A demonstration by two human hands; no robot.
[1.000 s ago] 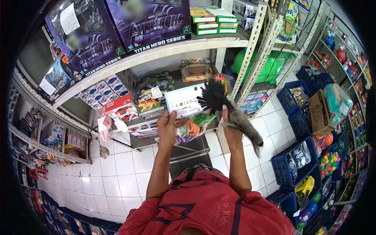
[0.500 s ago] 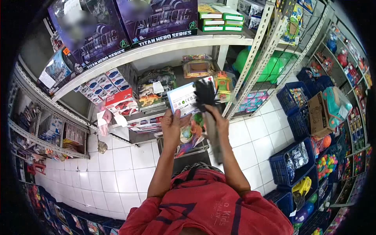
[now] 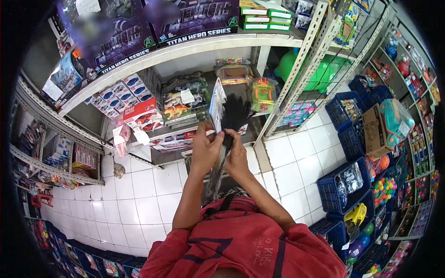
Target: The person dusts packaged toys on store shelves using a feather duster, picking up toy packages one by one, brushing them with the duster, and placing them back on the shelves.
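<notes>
At the centre, the left hand point(image 3: 206, 150) is closing its fingers and thumb on the lower end of a thin, flat, white-and-blue pack point(image 3: 216, 107), which is standing nearly edge-on and pointing towards twelve o'clock. Just beside it, towards three o'clock, the right hand point(image 3: 237, 155) is curling shut around the narrow middle of a long, fluffy black-and-grey item point(image 3: 236, 111). Its bushy black end is spreading towards one o'clock above the fingers, and its grey end is hanging towards seven o'clock between the forearms. Farther right, at one o'clock from the hands, a clear-wrapped orange-and-green plastic toy point(image 3: 263, 95) is lying on the grey shelf point(image 3: 211, 88).

Compared with the earlier frames, the flat pack is no longer showing its printed face broadly but is turning its edge to view. The right hand is now sitting closer to the left, and the grey end is pointing towards seven o'clock instead of lower right.
</notes>
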